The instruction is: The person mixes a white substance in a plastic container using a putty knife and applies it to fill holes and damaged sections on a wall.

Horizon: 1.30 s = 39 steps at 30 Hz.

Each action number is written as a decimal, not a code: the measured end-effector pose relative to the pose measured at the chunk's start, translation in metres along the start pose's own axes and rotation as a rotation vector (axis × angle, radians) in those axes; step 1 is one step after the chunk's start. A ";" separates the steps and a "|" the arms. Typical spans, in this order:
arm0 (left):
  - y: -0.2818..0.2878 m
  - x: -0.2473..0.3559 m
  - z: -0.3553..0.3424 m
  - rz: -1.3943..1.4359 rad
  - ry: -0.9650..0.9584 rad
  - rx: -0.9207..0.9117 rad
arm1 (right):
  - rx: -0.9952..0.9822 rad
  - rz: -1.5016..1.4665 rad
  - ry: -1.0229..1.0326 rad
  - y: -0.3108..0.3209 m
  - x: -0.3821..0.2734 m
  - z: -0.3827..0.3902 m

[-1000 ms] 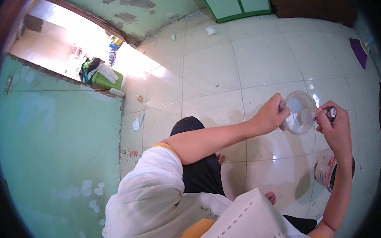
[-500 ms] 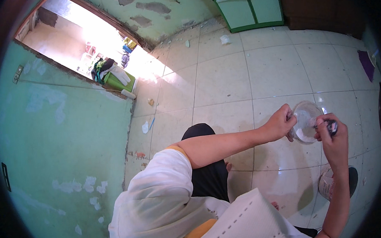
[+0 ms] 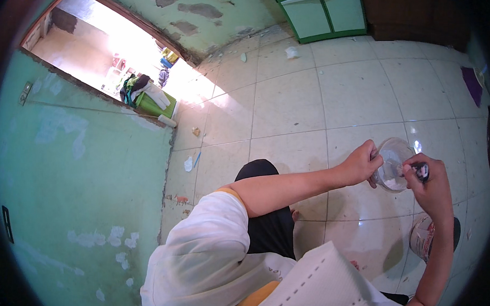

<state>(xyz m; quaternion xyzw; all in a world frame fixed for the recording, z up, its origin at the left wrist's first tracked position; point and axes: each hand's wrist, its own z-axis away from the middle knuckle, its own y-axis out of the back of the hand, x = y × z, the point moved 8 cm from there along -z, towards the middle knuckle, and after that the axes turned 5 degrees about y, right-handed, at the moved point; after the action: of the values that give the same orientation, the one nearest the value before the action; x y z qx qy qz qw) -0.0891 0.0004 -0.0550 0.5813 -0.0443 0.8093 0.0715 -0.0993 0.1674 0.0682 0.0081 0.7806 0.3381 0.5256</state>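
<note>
Clear tub between two hands, over the right part of the tiled floor.
Left to right: white scrap (image 3: 189, 164) and blue stick (image 3: 197, 158) near the floor (image 3: 286, 111)'s left edge, by the green wall (image 3: 94, 174). Left hand (image 3: 361, 165) clamped on the left rim of the clear tub (image 3: 397, 144), fingers bent around it; pale stuff inside. Right hand (image 3: 434, 185) closed round a dark handle (image 3: 421, 171), fingertips at the tub's right rim; contact there, cannot tell. Can (image 3: 420, 237) toward the floor's right edge, partly behind right forearm.
</note>
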 end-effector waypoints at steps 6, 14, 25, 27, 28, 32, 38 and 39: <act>-0.004 0.012 0.002 -0.003 -0.020 -0.074 | 0.025 0.082 -0.084 0.014 -0.003 -0.004; 0.000 0.002 -0.002 0.007 -0.016 -0.013 | -0.029 -0.048 -0.019 -0.001 0.000 -0.002; -0.008 0.014 0.002 -0.003 0.005 -0.074 | 0.117 0.044 0.117 0.008 -0.012 -0.005; -0.005 0.010 0.000 0.005 -0.016 -0.045 | 0.065 -0.016 0.086 0.004 -0.009 -0.005; -0.002 0.007 0.000 0.010 -0.015 -0.034 | 0.017 -0.058 0.038 0.002 -0.003 -0.006; -0.001 0.003 -0.001 0.019 0.009 -0.016 | -0.064 -0.083 -0.147 0.009 0.011 -0.005; 0.001 -0.005 -0.010 0.038 -0.012 -0.053 | 0.108 0.086 0.038 0.020 0.007 -0.004; 0.000 -0.003 -0.012 0.017 -0.015 -0.067 | 0.129 0.111 0.062 0.023 0.007 -0.003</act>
<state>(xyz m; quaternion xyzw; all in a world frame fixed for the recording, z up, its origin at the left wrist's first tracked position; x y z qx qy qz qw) -0.0993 0.0021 -0.0618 0.5843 -0.0767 0.8036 0.0836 -0.1123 0.1858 0.0755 0.0748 0.8151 0.3158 0.4800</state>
